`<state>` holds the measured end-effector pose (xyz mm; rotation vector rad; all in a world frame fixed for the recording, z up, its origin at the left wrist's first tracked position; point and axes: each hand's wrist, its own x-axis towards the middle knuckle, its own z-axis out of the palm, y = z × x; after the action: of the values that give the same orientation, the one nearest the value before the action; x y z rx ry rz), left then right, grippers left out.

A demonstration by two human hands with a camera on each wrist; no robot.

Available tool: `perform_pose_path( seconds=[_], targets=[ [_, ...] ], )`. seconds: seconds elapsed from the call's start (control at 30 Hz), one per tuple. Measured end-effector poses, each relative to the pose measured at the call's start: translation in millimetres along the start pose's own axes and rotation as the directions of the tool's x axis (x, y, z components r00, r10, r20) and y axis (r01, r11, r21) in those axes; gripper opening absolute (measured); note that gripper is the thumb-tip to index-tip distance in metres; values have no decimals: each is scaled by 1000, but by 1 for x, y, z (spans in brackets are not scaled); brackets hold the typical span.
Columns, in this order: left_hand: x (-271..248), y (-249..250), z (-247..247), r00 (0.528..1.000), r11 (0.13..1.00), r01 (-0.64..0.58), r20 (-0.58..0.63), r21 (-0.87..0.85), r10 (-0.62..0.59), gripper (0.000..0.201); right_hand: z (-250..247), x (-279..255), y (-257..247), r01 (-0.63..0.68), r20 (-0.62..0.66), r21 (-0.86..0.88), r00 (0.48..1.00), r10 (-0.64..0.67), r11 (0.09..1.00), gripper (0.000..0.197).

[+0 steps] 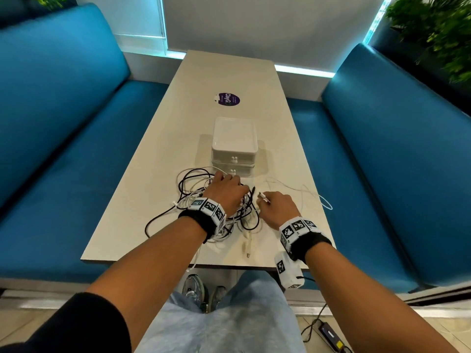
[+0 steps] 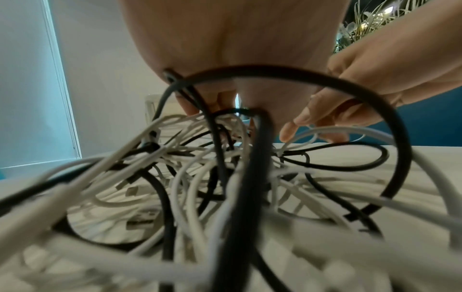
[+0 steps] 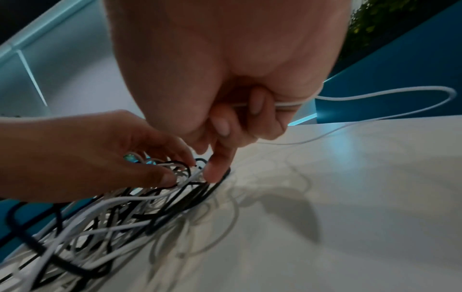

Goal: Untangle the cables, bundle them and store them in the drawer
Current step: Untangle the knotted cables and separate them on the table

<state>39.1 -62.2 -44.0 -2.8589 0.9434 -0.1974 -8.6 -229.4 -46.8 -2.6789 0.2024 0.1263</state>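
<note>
1. Head view: the tangle of cables [image 1: 216, 212], black and white mixed, lies low in the middle of the frame on the near end of the table [image 1: 229, 72]. Just above it stands the white drawer unit [image 1: 234, 143], both drawers closed, so storing is not yet begun. The left hand [image 1: 225, 191] lies on top of the heap, likely to pin it down. The right hand [image 1: 276, 207] sits beside the heap's right edge with a plug end at its fingers; a thin white cable [image 1: 303, 192] trails away toward the right edge of the table, seemingly one strand being worked free.

2. Left wrist view: what the head camera hides is here, the left fingers [image 2: 200, 104] reaching down into the knot at frame centre, loosely spread. Whether they pinch a strand I cannot tell, as a thick black loop [image 2: 350, 89] crosses in front. The right hand appears at upper right.

3. Right wrist view: only here is the grip plain. The right fingers [image 3: 255, 102] are curled round the white cable, which loops off to the right, while the forefinger points down into the heap at lower left. The left hand's fingers rest apart on the strands.
</note>
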Motion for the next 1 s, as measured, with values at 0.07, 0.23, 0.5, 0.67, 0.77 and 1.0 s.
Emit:
perform_pose_path(
  seconds=[0.07, 0.23, 0.5, 0.67, 0.77, 1.0],
  targets=[
    [0, 0, 1, 1000, 1000, 10, 1, 9, -10, 31, 1, 0, -9, 36, 16, 0, 999, -36, 999, 26],
    [-2, -3, -3, 1000, 999, 25, -10, 28, -24, 29, 2, 0, -12, 65, 48, -118, 997, -60, 991, 27],
    [-9, -9, 2, 999, 998, -9, -35, 56, 11, 47, -25, 8, 24, -47, -41, -121, 998, 42, 992, 32],
    [-11, -11, 1, 999, 999, -8, -36, 36, 9, 37, -40, 6, 47, -142, -14, -245, 990, 143, 959, 32],
    [-9, -3, -2, 1000, 999, 3, -24, 46, -2, 33, -28, 4, 41, -126, 13, -346, 990, 139, 930, 28],
    [-6, 5, -2, 992, 987, -126, 4, 102, 126, 32, 7, 0, 16, -4, 58, -230, 998, 17, 973, 38]
  ],
)
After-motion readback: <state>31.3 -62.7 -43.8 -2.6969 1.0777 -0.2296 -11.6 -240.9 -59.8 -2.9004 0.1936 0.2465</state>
